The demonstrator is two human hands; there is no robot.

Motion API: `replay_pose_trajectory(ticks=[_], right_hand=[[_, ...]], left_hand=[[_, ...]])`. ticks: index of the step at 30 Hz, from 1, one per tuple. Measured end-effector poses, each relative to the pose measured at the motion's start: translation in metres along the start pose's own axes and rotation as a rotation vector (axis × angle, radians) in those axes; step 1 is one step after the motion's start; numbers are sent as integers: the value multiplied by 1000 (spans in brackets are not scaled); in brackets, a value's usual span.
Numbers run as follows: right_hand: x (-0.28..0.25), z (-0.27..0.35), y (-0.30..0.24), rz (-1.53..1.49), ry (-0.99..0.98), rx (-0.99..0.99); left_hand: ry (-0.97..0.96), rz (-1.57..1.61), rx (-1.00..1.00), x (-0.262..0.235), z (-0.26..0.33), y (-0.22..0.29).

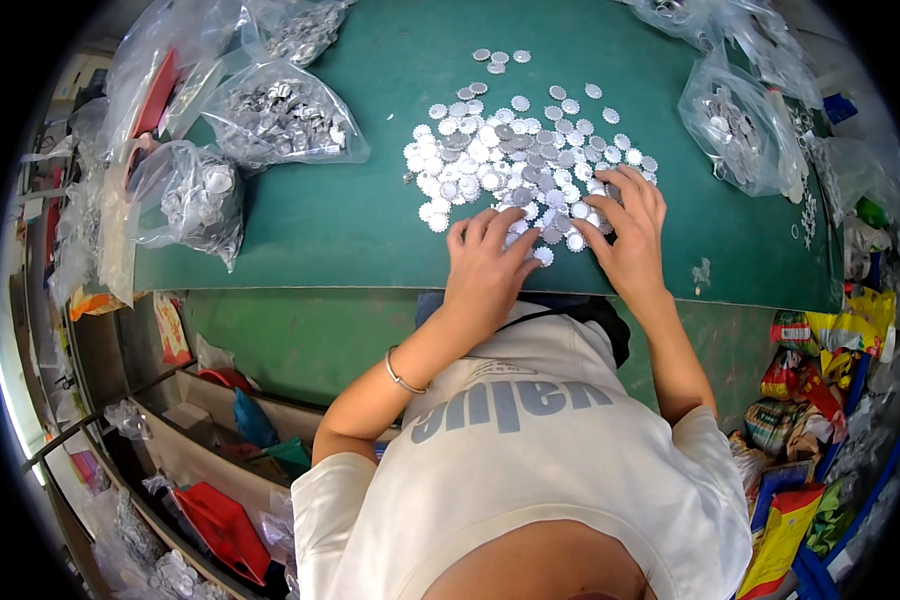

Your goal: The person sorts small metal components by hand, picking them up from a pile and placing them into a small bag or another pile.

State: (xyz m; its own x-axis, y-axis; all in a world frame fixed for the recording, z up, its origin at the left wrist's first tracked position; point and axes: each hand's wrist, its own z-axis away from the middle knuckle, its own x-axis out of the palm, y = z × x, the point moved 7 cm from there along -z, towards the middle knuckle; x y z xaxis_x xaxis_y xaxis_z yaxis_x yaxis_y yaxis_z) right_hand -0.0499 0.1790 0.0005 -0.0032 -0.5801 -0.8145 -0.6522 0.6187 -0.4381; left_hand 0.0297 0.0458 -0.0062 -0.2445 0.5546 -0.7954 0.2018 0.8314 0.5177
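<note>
At the far left, near nine o'clock of the view, a clear bag of discs [192,200] rests on the edge of the green bench [320,220], and a second clear bag [282,118] filled with the same silver pieces lies just above it toward eleven o'clock. A third bag [305,28] sits at the bench's far edge near twelve o'clock. Below the bench at seven o'clock, red bags [225,525] and boxes crowd a shelf. At the centre, the left hand [485,268] lies palm down on the bench, its grip spread, fingertips resting on the near edge of the pile of discs [515,160]; a thin bracelet [400,375] circles that wrist. The pile, flat silver rounds with toothed rims, spreads across the bench's middle from about eleven to one o'clock of the hands, with a few strays [500,58] lying apart at the far side. The right hand [630,235] is just beside the left, also palm down with a spread grip, fingers laid over discs at the pile's near right corner. Neither hand pinches anything that can be seen. Toward two o'clock another clear bag of discs [740,130] stands on the bench, and colourful wrappers [800,400] are heaped at four o'clock.
</note>
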Motion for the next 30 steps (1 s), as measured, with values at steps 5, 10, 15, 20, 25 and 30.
replay_pose_trajectory(ticks=[5,10,15,20,25,30], right_hand=[[-6,6,5,-134,-94,40],[-12,13,10,-150,-127,116],[0,23,2,16,-222,60],[0,35,-10,-118,-260,55],[1,33,-22,-91,-287,53],[6,48,-33,-110,-314,13]], left_hand=[[100,-24,-31,-14,3,-8],[-493,1020,-477,19,42,-5],[-651,1877,-1067,79,83,-25],[-704,2167,-1123,103,71,-10],[-732,2360,-1065,112,61,4],[-697,2624,-929,110,54,12]])
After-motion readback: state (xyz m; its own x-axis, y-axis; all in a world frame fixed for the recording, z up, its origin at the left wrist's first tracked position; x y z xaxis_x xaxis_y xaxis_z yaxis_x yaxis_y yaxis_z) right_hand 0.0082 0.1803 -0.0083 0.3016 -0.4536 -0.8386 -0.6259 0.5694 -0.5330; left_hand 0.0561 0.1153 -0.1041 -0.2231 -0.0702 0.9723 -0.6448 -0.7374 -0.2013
